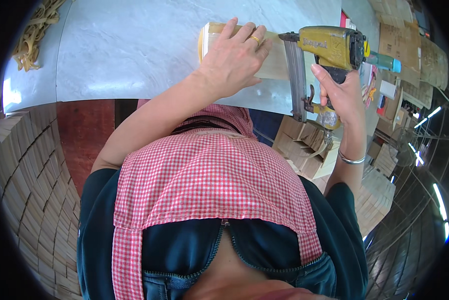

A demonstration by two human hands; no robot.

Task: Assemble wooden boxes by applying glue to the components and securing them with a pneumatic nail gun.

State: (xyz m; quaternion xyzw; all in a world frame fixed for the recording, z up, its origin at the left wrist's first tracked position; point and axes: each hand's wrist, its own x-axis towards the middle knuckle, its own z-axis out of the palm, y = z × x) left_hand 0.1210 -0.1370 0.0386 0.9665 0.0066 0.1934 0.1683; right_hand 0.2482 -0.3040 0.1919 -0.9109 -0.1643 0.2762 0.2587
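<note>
A pale wooden piece (275, 67), with a white strip and a yellowish edge at its left end, lies on the table's near part. My left hand (237, 57) is laid across it, fingers over its far side and thumb toward the near edge, holding it down. My right hand (339, 92) is closed round the black handle of a yellow-and-black pneumatic nail gun (329, 41). The gun's nose points left, over the right part of the wood; I cannot tell whether they touch. Its long grey magazine runs toward me.
The grey marbled table (129, 50) has a bundle of tan bands (37, 32) at its far left. A teal bottle (384, 62) is beyond the nail gun. Stacked wooden pieces (32, 195) line the left, and cardboard boxes (399, 47) stand at the right.
</note>
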